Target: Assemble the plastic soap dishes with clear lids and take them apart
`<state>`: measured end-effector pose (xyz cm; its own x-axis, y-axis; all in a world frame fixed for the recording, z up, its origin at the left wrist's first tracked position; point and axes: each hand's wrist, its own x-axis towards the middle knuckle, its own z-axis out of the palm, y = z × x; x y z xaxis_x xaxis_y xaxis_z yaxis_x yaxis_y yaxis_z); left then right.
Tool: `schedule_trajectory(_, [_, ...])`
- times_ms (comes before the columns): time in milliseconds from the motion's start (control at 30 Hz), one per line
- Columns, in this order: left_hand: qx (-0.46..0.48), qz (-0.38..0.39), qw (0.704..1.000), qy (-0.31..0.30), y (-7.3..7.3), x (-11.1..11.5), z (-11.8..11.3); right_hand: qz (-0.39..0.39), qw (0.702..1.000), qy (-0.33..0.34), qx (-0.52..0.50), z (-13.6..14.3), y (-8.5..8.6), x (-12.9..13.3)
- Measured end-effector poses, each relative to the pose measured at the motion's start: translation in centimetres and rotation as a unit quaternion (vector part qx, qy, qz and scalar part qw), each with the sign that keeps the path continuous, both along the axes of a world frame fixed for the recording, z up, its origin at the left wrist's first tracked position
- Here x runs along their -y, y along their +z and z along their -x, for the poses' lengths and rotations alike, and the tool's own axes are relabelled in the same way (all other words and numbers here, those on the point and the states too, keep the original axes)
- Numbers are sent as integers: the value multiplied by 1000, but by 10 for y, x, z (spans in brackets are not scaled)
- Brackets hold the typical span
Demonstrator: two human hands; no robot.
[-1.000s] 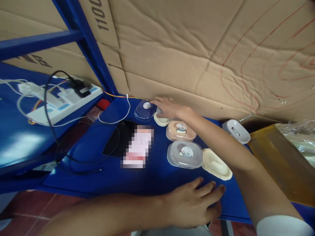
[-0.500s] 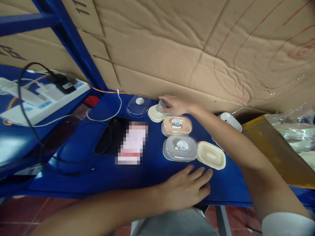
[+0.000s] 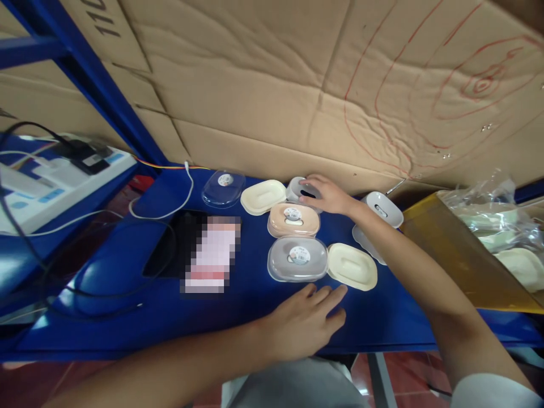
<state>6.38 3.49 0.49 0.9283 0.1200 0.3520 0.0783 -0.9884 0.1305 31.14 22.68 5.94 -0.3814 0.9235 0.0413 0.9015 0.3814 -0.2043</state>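
Observation:
My right hand point(image 3: 327, 194) grips a small grey soap dish point(image 3: 294, 191) with a dark slot, thumb and fingers around its right side. It is beside a cream oval tray point(image 3: 263, 196), close to the cardboard. Nearer to me sit a peach soap dish point(image 3: 293, 222) and a grey soap dish under a clear lid point(image 3: 297, 260), both with round labels. A second cream tray point(image 3: 352, 266) touches the grey one's right end. My left hand point(image 3: 306, 322) lies on the blue table just in front of them, fingers apart and holding nothing.
A clear lid point(image 3: 223, 188) lies at the back left, near a white cable. A phone point(image 3: 170, 243) with a blurred screen is left of the dishes. Another grey dish point(image 3: 383, 209) stands behind my right forearm. A taped box point(image 3: 450, 255) and a power strip point(image 3: 76, 184) flank the table.
My right hand has moved the small grey soap dish rightward, off the back cream tray and down beside it. My left hand stays at the front; the view has shifted slightly.

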Motion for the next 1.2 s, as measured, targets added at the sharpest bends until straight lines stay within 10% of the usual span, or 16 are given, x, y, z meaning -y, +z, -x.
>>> schedule_trajectory(800, [-29,45,997,53,-5,-4,-1,16,997,-78,9,-24,11,66])
schedule_trajectory(1033, [16,31,999,25,-1,-8,5,-114,984,-137,25,-32,39,198])
schedule_trajectory(1200, [56,53,995,63,-1,-3,-1,-2,980,-157,-123,-29,8,306])
